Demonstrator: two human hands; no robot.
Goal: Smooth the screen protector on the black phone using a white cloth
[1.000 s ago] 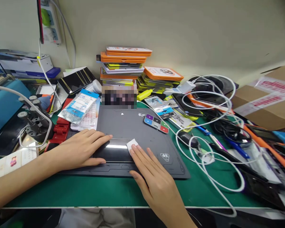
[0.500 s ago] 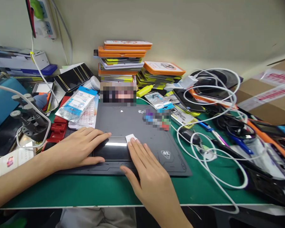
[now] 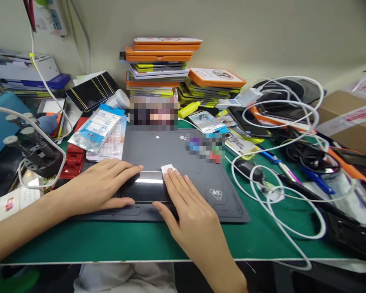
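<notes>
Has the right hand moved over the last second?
Yes: judged against the white badge on the grey mat, the right hand has shifted left and toward the mat's far edge.

A: Passage?
B: Along the table's front strip, lower centre; over the mat above the dark screen.
A: Obstructions?
B: Looped white cable, right; stacked orange cases, upper centre.
</notes>
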